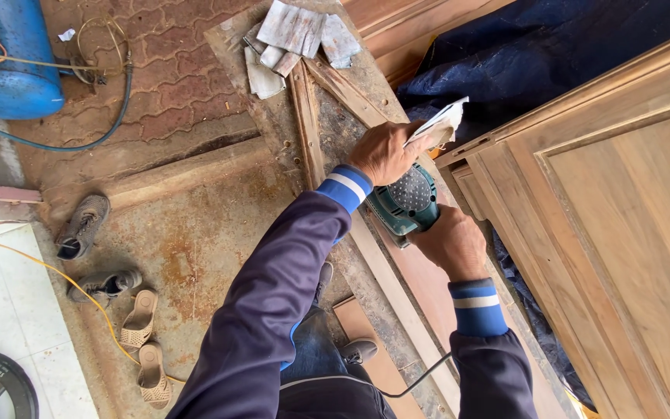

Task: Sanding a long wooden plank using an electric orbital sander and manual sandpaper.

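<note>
My right hand (453, 242) grips a teal electric sander (405, 203), turned so its perforated base pad faces up. My left hand (385, 151) holds a sheet of white sandpaper (442, 124) just above the sander's pad. Both hands are beside the edge of a large wooden cabinet door (614, 225) at the right. A black power cord (420, 376) trails from the sander down past my legs.
A pile of used sandpaper sheets (295, 39) lies on wooden planks (308, 124) ahead. A blue tarp (537, 54) lies behind the cabinet. A blue compressor tank (13, 62) with hoses stands at top left. Shoes (83, 226) and sandals (143, 341) sit on the floor at left.
</note>
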